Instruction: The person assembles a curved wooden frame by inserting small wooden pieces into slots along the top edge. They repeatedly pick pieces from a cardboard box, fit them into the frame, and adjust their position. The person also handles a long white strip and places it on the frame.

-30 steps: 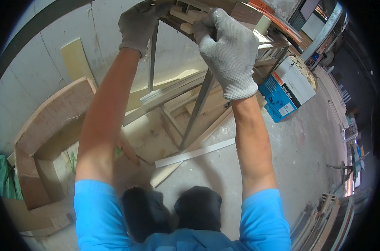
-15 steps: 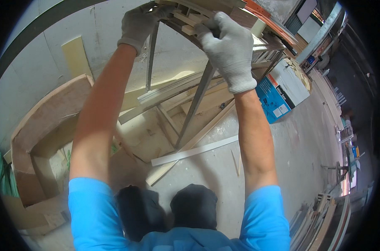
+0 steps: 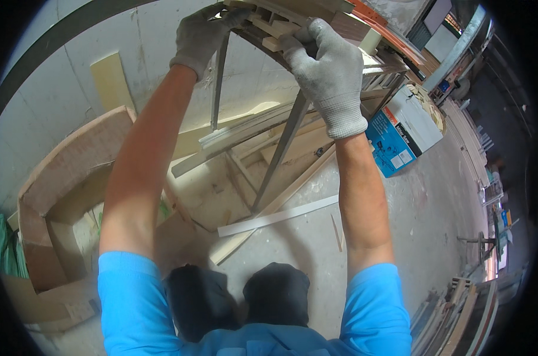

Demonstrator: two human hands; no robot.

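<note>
Both my arms reach up to the top edge of the view, where pale wooden strips (image 3: 269, 28) lie on a metal-legged stand (image 3: 285, 133). My left hand (image 3: 202, 38), in a grey knit glove, is closed at the left end of the strips, its fingertips partly cut off by the edge of view. Also gloved, my right hand (image 3: 328, 71) pinches the right end of a strip between thumb and bent fingers. Other wooden pieces sit just beyond the strips.
Under the stand lie loose boards (image 3: 245, 145) and a white strip (image 3: 278, 216). A curved wooden frame (image 3: 73, 157) stands at left by the white wall (image 3: 156, 35). To the right are a blue-and-white carton (image 3: 402, 133) filled with scraps and, lower down, stacked lengths of wood (image 3: 458, 317).
The view has shifted slightly, so the surroundings sit a little lower and further right. Both hands keep nearly the same place at the strips.
</note>
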